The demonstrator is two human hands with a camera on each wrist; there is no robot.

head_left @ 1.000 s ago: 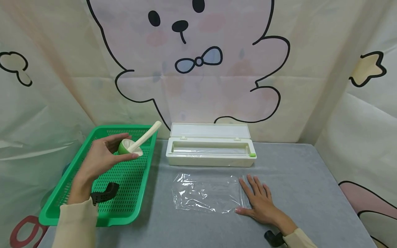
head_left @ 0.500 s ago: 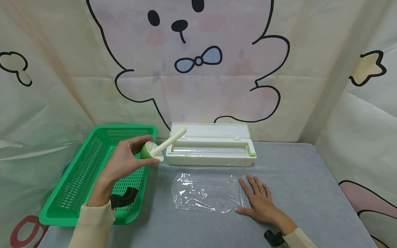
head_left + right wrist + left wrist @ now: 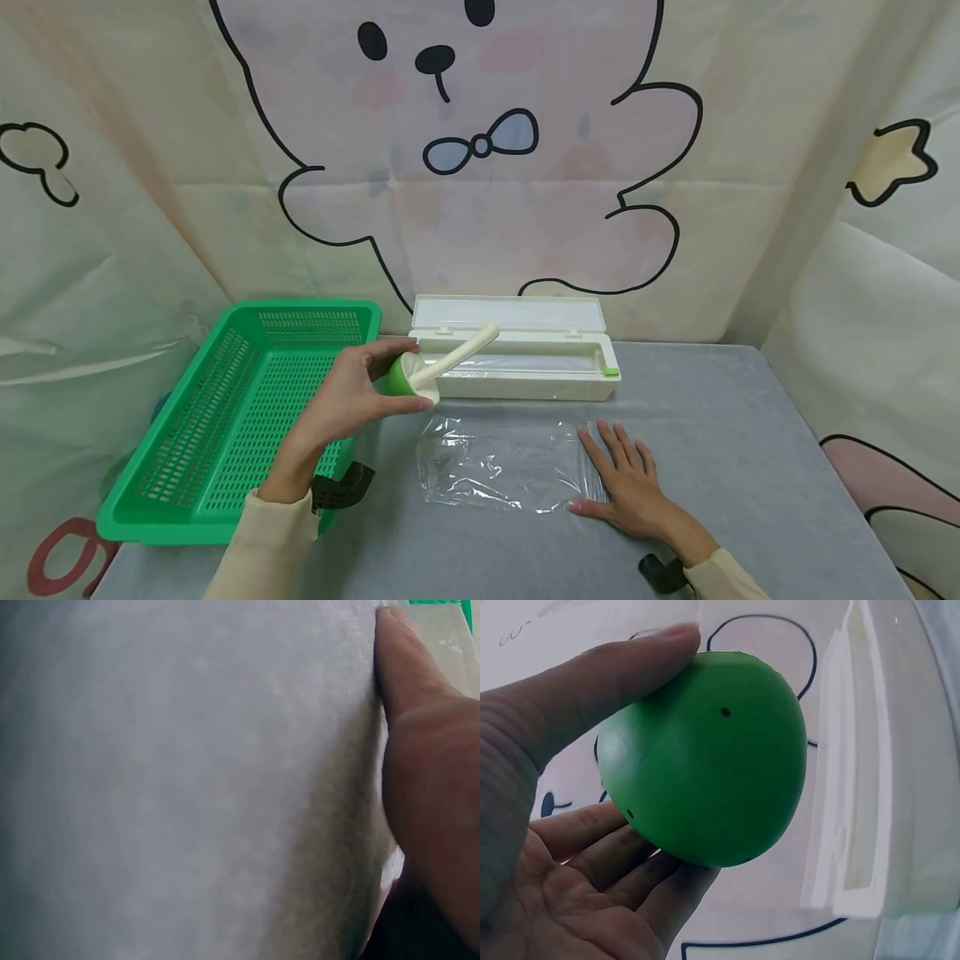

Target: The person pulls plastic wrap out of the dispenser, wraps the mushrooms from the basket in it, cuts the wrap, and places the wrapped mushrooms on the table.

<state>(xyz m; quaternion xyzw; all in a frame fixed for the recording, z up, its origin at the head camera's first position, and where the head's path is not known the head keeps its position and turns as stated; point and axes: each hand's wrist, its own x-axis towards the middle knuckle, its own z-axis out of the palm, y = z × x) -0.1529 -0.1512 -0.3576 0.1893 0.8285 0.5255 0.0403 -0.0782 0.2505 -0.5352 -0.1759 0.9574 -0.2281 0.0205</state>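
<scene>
My left hand holds a mushroom-shaped object with a rounded green cap and a white stalk. Thumb and fingers pinch opposite sides of the green cap, which has small dark dots in the left wrist view. The stalk points up and right, in front of the white box. My right hand rests with spread fingers on the right edge of a clear plastic film sheet, which lies flat on the table. In the right wrist view only the edge of the right hand shows.
A green perforated basket stands on the left of the grey table. The white box at the back has its lid raised and clear film inside. A printed curtain hangs behind.
The left hand has carried the green-capped object rightward, from over the basket to in front of the box's left end. The right hand and the plastic sheet have stayed put.
</scene>
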